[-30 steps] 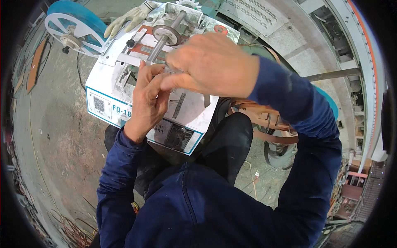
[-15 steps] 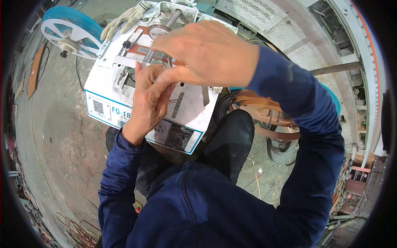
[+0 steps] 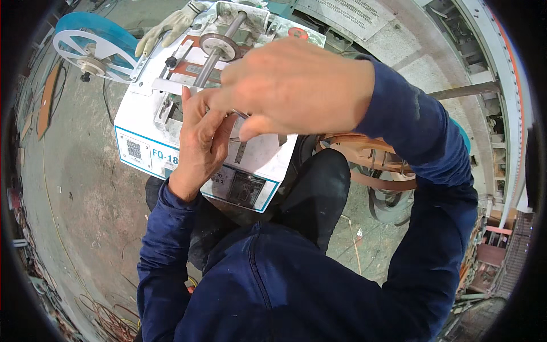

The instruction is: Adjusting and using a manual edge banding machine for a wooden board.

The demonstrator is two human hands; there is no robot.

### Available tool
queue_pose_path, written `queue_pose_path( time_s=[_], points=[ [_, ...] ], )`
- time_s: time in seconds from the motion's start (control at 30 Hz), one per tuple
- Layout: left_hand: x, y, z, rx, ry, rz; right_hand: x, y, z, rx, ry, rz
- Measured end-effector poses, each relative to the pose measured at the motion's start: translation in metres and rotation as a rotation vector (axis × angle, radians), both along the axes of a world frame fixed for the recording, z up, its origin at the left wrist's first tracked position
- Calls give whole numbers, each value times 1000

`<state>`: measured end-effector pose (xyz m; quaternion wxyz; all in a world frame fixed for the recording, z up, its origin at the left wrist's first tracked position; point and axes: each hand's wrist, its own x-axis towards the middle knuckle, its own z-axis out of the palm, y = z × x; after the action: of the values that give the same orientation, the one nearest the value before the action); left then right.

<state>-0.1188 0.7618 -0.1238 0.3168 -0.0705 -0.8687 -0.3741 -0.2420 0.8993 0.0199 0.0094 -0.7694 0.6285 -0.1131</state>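
A white machine [image 3: 137, 119] with blue trim is in front of my knees, carrying a steel shaft [image 3: 231, 31] with a disc [image 3: 216, 45] and reddish plates. My left hand [image 3: 202, 139] has its fingers bent at the machine's middle, beside a white bar [image 3: 168, 85]; what they grip is hidden. My right hand [image 3: 296, 91], blurred, reaches over my left fingertips with its fingers curled. A thin metal piece [image 3: 239, 114] shows between the hands; I cannot tell what it is.
A pale work glove [image 3: 165, 31] lies on the machine's back left, next to a blue-and-white reel [image 3: 91, 43]. Right of my knees are coils of brown strip [image 3: 364, 176]. Large grey equipment [image 3: 444, 57] lines the right. Orange boards [image 3: 48, 100] and cables lie on the floor at left.
My right hand has shifted slightly right and kept moving about over my left fingers. My left hand has stayed at the same place on the machine, which appears slightly further left in view.
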Motion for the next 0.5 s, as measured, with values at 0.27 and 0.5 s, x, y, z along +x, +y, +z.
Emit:
queue_pose_path(
  time_s=[0.27,0.5],
  points=[
    [0,4,0,-13,26,-13,0,-3,-12,71,74,116],
    [0,7,-6,-147,74,51,3,-12,-25,97,75,-113]
  ],
)
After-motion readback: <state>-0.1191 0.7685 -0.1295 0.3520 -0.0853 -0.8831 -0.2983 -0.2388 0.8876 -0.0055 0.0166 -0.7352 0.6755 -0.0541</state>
